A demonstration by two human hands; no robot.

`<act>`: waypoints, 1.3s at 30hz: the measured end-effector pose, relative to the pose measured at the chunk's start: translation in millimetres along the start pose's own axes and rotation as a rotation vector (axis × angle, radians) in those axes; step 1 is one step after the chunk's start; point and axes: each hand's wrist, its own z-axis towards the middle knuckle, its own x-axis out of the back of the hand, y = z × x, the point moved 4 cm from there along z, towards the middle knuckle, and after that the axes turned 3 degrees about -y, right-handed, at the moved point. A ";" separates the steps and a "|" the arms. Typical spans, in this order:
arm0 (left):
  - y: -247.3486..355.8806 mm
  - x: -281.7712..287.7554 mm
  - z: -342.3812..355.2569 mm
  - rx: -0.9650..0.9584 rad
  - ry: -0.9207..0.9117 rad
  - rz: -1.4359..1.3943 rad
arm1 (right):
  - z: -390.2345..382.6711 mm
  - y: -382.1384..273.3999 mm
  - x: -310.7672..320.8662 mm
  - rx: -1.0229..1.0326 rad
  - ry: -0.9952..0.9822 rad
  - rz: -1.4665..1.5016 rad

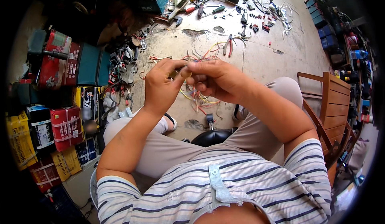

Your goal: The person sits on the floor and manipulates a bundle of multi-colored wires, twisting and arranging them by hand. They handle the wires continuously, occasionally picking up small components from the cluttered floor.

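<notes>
My left hand (160, 83) and my right hand (218, 77) meet in front of me, above the floor between my knees. Both are closed in a pinch, thumbs and forefingers almost touching. A small yellowish bit shows between the fingertips, too little to name. Directly below lies a loose tangle of thin red, yellow and blue wires (204, 100), partly covered by my hands. Beyond my right hand, a pair of pliers (229, 45) with red handles rests on the floor, apart from both hands.
Screwdrivers (218, 10) and a brush (179, 8) lie farther off, near scattered cable scraps (280, 12). Strapped boxes (66, 127) and a heap of parts (125, 63) line the left. A wooden chair (336, 97) stands at right. A black round seat (214, 137) sits between my legs.
</notes>
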 end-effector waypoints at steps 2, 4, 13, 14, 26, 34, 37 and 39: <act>2.2 2.0 1.5 0.066 0.013 -0.009 | 0.8 3.9 1.1 0.022 -0.034 -0.020; 2.2 4.9 2.0 0.064 0.039 0.006 | 2.2 8.0 4.7 0.061 -0.023 -0.178; 11.8 12.6 1.0 -0.322 0.083 0.172 | 4.6 15.7 10.7 0.176 0.030 -0.556; 14.7 13.8 1.7 -0.352 0.077 0.185 | 4.1 16.1 11.5 0.164 0.035 -0.568; -0.5 16.2 1.1 -0.016 0.136 -0.009 | -0.6 16.3 18.4 0.252 0.154 -0.906; -40.8 -8.1 -20.0 0.851 0.098 -1.095 | -4.5 4.9 16.7 0.609 0.272 -1.350; -40.3 -11.9 -21.6 0.921 0.065 -1.231 | 0.0 4.8 23.0 0.579 0.301 -1.372; -39.3 -12.5 -21.5 0.910 0.045 -1.254 | 1.2 4.0 25.5 0.552 0.341 -1.381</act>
